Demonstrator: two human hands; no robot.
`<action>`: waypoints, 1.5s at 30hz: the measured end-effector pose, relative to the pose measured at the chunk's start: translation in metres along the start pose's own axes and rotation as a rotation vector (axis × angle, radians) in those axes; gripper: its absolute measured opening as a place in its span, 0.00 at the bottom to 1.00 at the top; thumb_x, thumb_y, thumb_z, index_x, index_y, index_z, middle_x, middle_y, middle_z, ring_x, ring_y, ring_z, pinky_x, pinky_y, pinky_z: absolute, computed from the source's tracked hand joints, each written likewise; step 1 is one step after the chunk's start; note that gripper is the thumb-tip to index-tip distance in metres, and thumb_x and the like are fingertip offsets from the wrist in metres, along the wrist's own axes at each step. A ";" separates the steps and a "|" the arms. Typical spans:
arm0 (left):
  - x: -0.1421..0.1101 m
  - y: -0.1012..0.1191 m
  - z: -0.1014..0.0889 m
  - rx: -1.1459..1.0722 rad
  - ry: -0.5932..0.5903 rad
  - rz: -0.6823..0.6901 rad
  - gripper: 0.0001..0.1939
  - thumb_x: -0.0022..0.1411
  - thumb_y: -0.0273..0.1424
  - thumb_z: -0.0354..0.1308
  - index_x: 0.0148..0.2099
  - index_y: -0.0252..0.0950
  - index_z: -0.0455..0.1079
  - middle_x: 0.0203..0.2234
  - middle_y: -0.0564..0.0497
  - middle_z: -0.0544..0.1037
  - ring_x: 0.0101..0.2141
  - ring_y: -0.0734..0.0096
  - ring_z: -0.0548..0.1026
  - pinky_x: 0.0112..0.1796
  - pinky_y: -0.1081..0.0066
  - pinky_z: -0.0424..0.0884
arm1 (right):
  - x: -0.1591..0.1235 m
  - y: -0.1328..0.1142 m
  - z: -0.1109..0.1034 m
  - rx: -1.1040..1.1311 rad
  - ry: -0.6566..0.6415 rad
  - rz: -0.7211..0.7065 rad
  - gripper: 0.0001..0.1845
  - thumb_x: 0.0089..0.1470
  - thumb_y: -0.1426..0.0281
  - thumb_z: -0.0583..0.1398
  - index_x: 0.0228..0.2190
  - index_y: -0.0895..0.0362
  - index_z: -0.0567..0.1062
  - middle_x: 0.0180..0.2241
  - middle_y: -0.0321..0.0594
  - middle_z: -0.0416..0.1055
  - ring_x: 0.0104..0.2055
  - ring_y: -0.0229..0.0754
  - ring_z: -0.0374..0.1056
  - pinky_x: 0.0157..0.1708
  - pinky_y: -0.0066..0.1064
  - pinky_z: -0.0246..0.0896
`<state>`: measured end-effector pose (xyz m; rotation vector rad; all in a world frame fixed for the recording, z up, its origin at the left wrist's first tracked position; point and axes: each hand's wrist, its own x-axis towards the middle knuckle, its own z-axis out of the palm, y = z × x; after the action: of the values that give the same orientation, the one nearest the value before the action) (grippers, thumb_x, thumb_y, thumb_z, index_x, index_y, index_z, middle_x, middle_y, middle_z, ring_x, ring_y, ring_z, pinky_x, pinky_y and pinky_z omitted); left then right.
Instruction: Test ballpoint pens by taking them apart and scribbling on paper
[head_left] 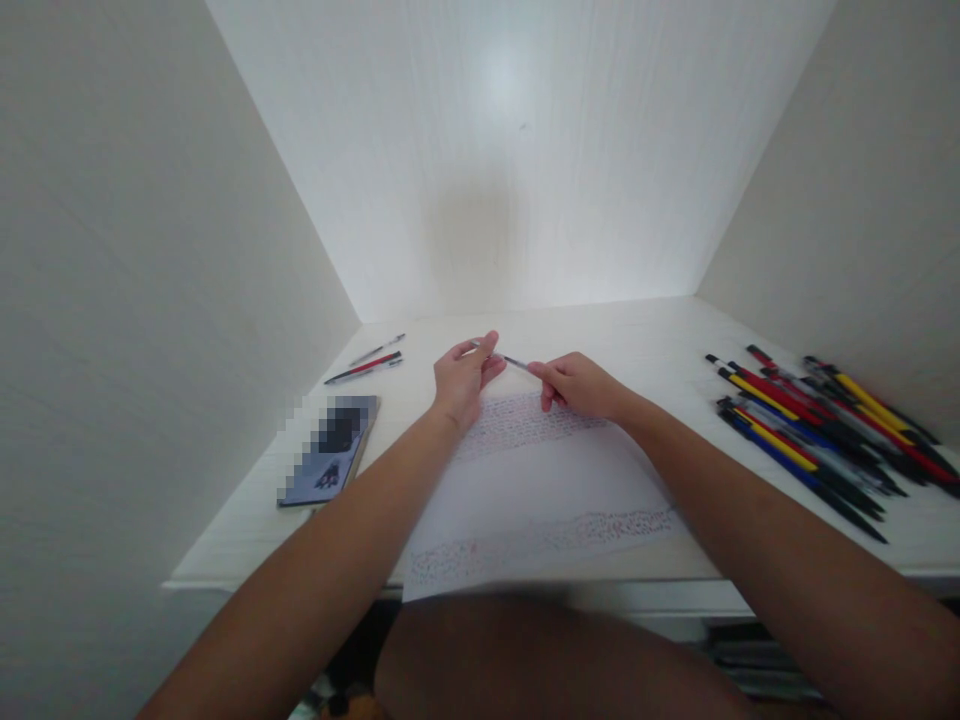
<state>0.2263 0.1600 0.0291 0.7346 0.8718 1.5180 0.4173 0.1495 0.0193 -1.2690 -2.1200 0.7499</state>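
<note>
My left hand (461, 380) and my right hand (581, 385) meet above a white sheet of paper (540, 480) covered with bands of scribbled marks. Both pinch a thin grey pen (516, 361) that spans the gap between them, the left at one end with thumb and fingers, the right at the other end. The sheet lies on the white desk (645, 335) and hangs over its front edge.
A pile of several red, yellow, blue and black pens (817, 425) lies at the right. Two pens (371, 362) lie at the back left. A phone (330, 450) lies at the left. White walls close in the desk on three sides.
</note>
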 end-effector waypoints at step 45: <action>0.004 0.005 -0.006 0.072 -0.256 -0.061 0.10 0.57 0.23 0.67 0.42 0.33 0.73 0.37 0.46 0.78 0.39 0.68 0.78 0.47 0.66 0.75 | -0.003 -0.017 -0.002 -0.080 0.032 -0.054 0.32 0.73 0.63 0.48 0.21 0.59 0.78 0.19 0.40 0.66 0.22 0.40 0.61 0.28 0.31 0.55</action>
<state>0.2175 0.1634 0.0301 0.9243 0.7509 1.3097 0.4102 0.1406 0.0319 -1.2509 -2.1689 0.6238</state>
